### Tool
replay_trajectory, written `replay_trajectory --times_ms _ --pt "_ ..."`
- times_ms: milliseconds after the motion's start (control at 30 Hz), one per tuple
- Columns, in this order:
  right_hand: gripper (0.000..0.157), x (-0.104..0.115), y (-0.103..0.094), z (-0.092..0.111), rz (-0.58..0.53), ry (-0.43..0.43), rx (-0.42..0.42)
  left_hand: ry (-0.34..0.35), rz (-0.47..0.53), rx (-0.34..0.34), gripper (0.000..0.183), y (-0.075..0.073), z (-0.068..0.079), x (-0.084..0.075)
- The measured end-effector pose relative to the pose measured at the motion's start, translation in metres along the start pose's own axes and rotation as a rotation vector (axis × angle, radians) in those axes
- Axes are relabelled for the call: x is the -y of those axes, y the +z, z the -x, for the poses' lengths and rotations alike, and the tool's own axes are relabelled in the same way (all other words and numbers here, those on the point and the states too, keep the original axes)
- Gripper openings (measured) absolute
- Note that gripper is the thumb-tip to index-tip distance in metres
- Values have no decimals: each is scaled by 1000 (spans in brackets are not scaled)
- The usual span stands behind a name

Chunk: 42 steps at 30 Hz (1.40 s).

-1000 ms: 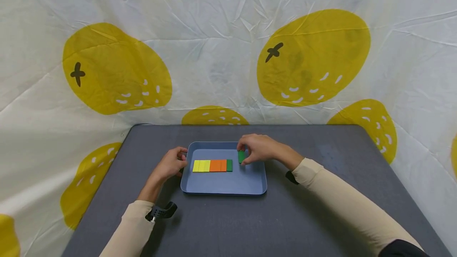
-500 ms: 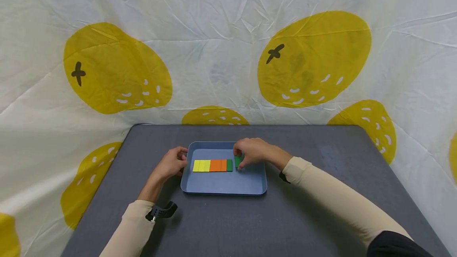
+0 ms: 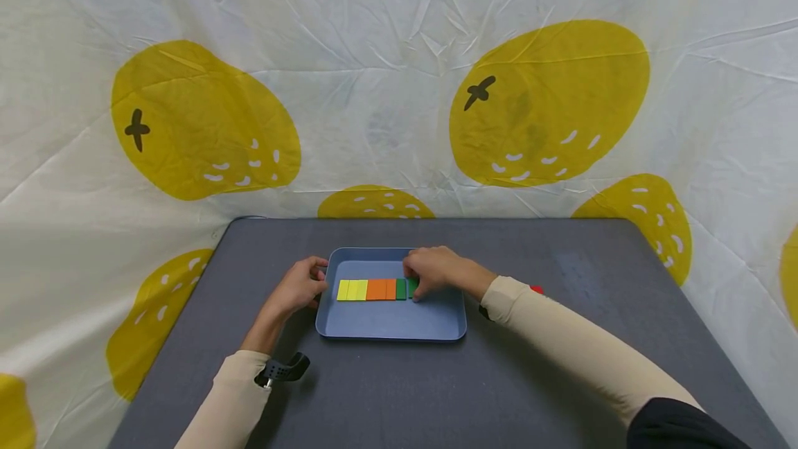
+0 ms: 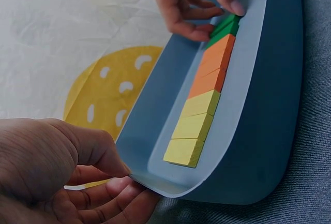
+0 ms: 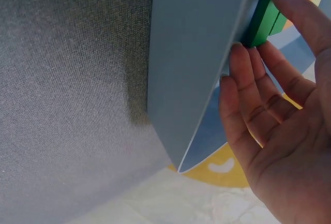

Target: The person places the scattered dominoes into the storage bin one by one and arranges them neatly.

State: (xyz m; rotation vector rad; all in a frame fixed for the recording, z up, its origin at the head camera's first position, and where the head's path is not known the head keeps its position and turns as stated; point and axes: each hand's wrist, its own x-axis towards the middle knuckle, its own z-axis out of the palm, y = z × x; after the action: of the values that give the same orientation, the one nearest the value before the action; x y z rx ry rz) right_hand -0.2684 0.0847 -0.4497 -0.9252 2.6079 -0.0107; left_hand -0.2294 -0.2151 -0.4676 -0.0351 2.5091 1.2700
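A blue tray (image 3: 386, 324) holds a row of flat wooden blocks: yellow blocks (image 3: 352, 289) at the left end, then orange blocks (image 3: 381, 289), then a green block (image 3: 401, 289). My right hand (image 3: 444, 270) pinches a second green block (image 5: 262, 21) between thumb and fingertips, at the row's right end, close beside the first green one. In the head view my fingers cover much of that block. My left hand (image 3: 299, 286) grips the tray's left edge; the left wrist view shows the thumb at the rim and the other fingers against the outside wall.
The tray stands on a dark grey table (image 3: 399, 393). A small red object (image 3: 537, 289) shows past the right sleeve, mostly hidden by it. Behind the table hangs a white cloth (image 3: 386, 123) printed with yellow fruit shapes.
My right hand has moved left and slightly nearer with the green block, bringing it up to the row's end. The red object has come into sight. The left hand has stayed still.
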Motion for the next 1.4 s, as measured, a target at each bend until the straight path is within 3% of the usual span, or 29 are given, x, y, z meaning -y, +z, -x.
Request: replay_trajectory --times_ms 833,1100,1400 --pt "44 5 1 0 -33 -17 -17 3 -1 3 49 0 0 2" --pt "46 -2 -7 14 -165 -28 -69 2 0 7 49 1 1 1" --pt "43 -16 -15 40 -243 -54 -169 -4 -9 -2 50 0 0 1"
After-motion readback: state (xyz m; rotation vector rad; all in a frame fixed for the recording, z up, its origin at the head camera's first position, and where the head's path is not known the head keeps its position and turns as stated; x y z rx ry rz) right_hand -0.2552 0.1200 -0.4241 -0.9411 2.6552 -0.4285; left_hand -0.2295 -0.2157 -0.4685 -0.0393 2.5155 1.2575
